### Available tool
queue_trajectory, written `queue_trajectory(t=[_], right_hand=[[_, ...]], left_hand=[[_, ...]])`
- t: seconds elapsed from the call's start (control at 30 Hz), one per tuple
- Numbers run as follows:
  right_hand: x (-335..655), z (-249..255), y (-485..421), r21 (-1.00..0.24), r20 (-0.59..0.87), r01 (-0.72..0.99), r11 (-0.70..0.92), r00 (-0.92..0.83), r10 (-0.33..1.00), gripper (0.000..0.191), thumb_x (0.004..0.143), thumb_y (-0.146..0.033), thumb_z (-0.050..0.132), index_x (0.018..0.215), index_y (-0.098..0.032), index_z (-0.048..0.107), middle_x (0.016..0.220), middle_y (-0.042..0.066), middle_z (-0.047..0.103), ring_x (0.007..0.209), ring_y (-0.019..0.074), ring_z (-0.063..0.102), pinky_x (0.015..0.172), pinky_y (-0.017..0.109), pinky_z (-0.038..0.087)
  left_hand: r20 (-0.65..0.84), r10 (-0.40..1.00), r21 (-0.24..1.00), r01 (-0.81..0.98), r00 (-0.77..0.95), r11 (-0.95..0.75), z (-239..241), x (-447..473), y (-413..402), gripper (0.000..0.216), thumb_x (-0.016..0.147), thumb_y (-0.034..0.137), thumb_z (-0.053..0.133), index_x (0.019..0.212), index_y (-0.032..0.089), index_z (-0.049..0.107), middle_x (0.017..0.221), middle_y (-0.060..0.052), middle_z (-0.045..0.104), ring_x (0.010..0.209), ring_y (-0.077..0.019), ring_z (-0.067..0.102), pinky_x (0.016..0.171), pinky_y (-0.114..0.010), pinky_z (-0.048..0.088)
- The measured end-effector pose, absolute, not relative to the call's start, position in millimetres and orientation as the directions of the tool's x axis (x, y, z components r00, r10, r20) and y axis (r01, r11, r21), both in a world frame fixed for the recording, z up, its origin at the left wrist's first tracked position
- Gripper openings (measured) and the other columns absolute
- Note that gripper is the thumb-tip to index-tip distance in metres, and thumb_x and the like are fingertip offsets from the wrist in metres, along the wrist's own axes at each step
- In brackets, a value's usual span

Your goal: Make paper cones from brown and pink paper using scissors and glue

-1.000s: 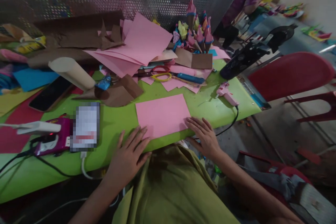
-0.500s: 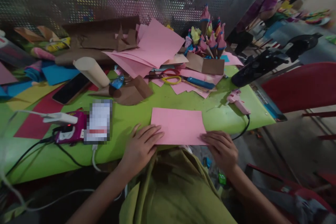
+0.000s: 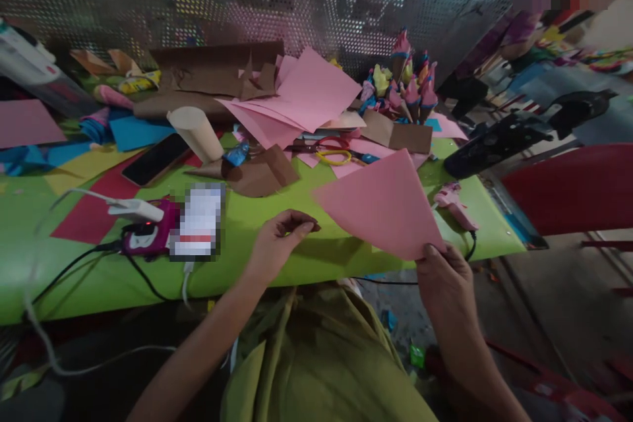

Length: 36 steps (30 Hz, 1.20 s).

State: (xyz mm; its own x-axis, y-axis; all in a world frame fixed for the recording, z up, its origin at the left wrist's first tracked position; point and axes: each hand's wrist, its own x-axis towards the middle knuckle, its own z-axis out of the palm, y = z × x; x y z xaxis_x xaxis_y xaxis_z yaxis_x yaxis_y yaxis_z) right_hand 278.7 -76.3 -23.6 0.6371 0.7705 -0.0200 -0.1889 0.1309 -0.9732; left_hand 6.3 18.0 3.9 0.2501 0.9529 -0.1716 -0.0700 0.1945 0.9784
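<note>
A pink sheet of paper (image 3: 383,208) is raised off the green table at a tilt, one corner pointing up. My right hand (image 3: 445,283) pinches its lower right corner between thumb and fingers. My left hand (image 3: 281,244) hovers over the table left of the sheet, apart from it. Its thumb and fingertips are drawn together in a pinch, with nothing visible between them.
A pink glue gun (image 3: 455,206) lies right of the sheet. Behind are scissors (image 3: 332,151), brown paper (image 3: 264,171), more pink sheets (image 3: 316,92) and several paper cones (image 3: 413,89). A phone (image 3: 198,221) and a purple power strip (image 3: 155,231) with cables lie left.
The pink sheet, flat at the table edge under both hands before, has been lifted and turned by my right hand. My left hand has let go of it and curled its fingers.
</note>
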Motion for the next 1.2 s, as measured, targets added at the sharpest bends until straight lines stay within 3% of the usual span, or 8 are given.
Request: queue_trajectory(t=[0.2,0.33,0.43,0.53,0.7,0.83,1.0,1.2], right_hand=[[287.7,-37.2,-74.8,-0.902,-0.198,-0.422,0.088,0.586,0.786,0.017,0.070,-0.021,0.084,0.083,-0.026,0.074,0.081,-0.005,0.078,0.074,0.0119,0.071,0.070,0.025,0.059],[288.5,-44.6,-74.8,-0.911,-0.173,-0.410,0.050,0.489,0.855,0.008,0.083,-0.026,0.076,0.091,-0.029,0.075,0.091,-0.005,0.080,0.082,0.0127,0.074,0.074,0.026,0.061],[285.5,-47.5,-74.7,-0.920,-0.171,-0.392,0.026,0.459,0.872,0.011,0.089,-0.029,0.069,0.099,-0.029,0.075,0.097,-0.003,0.081,0.083,0.0146,0.075,0.071,0.028,0.063],[283.4,-49.3,-74.8,-0.917,-0.180,-0.398,0.022,0.462,0.868,0.011,0.089,-0.030,0.069,0.098,-0.030,0.075,0.094,-0.003,0.081,0.080,0.0152,0.076,0.067,0.028,0.064],[281.7,-50.4,-76.3,-0.926,-0.182,-0.378,0.000,0.446,0.877,0.010,0.082,-0.029,0.075,0.092,-0.029,0.076,0.095,-0.002,0.081,0.083,0.0159,0.075,0.072,0.029,0.063],[279.6,-43.0,-79.5,-0.951,-0.154,-0.308,-0.018,0.424,0.893,0.020,0.074,-0.030,0.082,0.092,-0.026,0.077,0.093,0.002,0.080,0.078,0.0189,0.074,0.068,0.031,0.062],[277.4,-28.2,-80.0,-0.981,-0.155,-0.166,-0.099,0.368,0.917,0.041,0.081,-0.035,0.076,0.121,-0.026,0.069,0.093,0.004,0.075,0.070,0.0175,0.070,0.060,0.030,0.058],[281.4,-32.9,-74.4,-0.972,0.040,0.233,-0.031,0.293,0.955,0.043,0.086,-0.035,0.072,0.127,-0.027,0.065,0.092,0.004,0.070,0.078,0.0174,0.068,0.067,0.028,0.058]], left_hand=[[-0.125,0.970,0.958,-0.228,0.210,0.173,-0.8,22.5,20.2,0.035,0.076,0.034,0.079,0.103,0.019,0.063,0.104,-0.007,0.069,0.099,-0.0188,0.065,0.087,-0.033,0.050],[-0.206,0.905,0.891,-0.311,0.373,0.331,-3.6,41.4,19.0,0.054,0.075,0.035,0.081,0.122,0.020,0.058,0.123,-0.011,0.065,0.111,-0.0215,0.063,0.096,-0.038,0.048],[-0.230,0.856,0.864,-0.308,0.463,0.399,-2.8,55.8,18.3,0.055,0.076,0.039,0.081,0.123,0.019,0.060,0.114,-0.010,0.069,0.109,-0.0218,0.063,0.098,-0.038,0.046],[-0.240,0.876,0.861,-0.324,0.419,0.391,-1.6,66.2,19.5,0.054,0.074,0.041,0.082,0.118,0.018,0.061,0.100,-0.006,0.071,0.100,-0.0195,0.064,0.094,-0.035,0.046],[-0.244,0.881,0.865,-0.320,0.404,0.386,0.4,68.4,23.9,0.041,0.072,0.046,0.078,0.099,0.017,0.065,0.095,-0.005,0.070,0.086,-0.0183,0.062,0.076,-0.031,0.048],[-0.153,0.926,0.946,-0.218,0.346,0.238,3.7,58.7,28.1,0.029,0.078,0.044,0.070,0.093,0.018,0.066,0.096,-0.005,0.071,0.091,-0.0205,0.062,0.083,-0.032,0.047],[-0.098,0.937,0.991,-0.057,0.334,0.124,8.4,47.8,32.5,0.017,0.083,0.035,0.061,0.086,0.019,0.065,0.088,-0.002,0.069,0.087,-0.0196,0.060,0.082,-0.030,0.047],[-0.093,0.899,0.986,0.164,0.427,0.024,10.0,36.0,44.2,0.017,0.085,0.033,0.058,0.082,0.019,0.068,0.082,-0.002,0.070,0.081,-0.0201,0.063,0.073,-0.028,0.047]])
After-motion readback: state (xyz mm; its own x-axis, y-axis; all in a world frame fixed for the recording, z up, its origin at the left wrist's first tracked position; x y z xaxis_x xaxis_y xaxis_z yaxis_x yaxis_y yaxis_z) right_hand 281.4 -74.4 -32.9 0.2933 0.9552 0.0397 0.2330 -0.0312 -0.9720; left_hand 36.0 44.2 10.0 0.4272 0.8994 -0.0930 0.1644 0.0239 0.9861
